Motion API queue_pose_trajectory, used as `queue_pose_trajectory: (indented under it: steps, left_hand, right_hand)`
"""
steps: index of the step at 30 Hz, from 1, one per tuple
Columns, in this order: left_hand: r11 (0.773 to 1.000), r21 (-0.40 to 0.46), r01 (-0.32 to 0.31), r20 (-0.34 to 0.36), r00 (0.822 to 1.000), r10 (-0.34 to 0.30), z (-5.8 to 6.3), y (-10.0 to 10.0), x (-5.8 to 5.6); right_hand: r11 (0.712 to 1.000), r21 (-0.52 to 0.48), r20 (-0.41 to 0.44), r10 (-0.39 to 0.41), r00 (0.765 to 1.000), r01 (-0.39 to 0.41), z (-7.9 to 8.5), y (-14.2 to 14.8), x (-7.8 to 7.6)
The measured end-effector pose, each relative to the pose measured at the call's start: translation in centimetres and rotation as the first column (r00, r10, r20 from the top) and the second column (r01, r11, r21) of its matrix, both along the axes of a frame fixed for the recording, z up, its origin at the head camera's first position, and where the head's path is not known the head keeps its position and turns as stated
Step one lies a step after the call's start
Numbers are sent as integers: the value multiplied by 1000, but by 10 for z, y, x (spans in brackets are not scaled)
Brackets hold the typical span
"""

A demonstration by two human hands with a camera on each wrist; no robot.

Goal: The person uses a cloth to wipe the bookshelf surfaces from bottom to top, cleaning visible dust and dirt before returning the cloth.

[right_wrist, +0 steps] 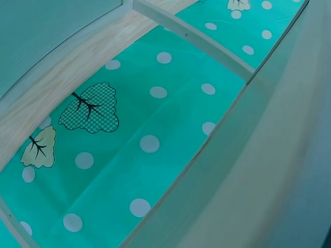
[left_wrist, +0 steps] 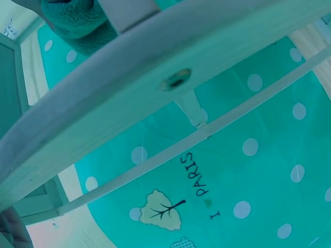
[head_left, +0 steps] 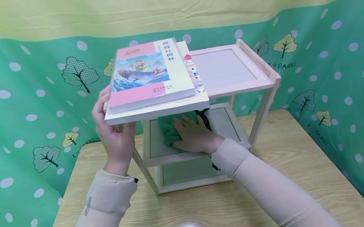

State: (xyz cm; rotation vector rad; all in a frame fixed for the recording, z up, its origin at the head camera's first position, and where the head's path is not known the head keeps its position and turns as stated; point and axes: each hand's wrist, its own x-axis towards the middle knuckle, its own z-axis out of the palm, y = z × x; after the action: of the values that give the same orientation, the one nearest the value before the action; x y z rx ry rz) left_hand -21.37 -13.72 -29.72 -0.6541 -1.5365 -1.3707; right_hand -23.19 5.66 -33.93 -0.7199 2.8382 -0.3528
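Note:
My left hand (head_left: 116, 143) grips a stack of books at its left edge, with the thumb underneath. On top is a pink and pale-yellow book (head_left: 142, 72) with a sea picture; a wider white book (head_left: 157, 111) lies below it. The stack stands at the left part of a three-tier wooden cart (head_left: 273, 78) and covers that side of its top. Under the books, my right hand (head_left: 195, 135) holds a bunched green cloth (head_left: 169, 133) against the middle shelf (head_left: 224, 121). In the left wrist view, folds of the cloth (left_wrist: 83, 26) show behind a pale rail (left_wrist: 119, 88).
The cart's lower shelf (head_left: 185, 172) sits close above the wood-grain table (head_left: 183, 215). Its right legs and raised side rail (head_left: 256, 59) stand beside my right forearm. A green dotted curtain (head_left: 2, 116) hangs behind and on both sides.

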Motion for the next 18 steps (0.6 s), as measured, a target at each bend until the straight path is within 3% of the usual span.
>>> queue_pose_trajectory:
  steps: [18]
  left_hand:
    - [1000, -1, -19, 0, 1000, 19, 1, 0, 0]
  right_hand:
    - [999, 37, -7, -8, 1000, 8, -3, 18, 7]
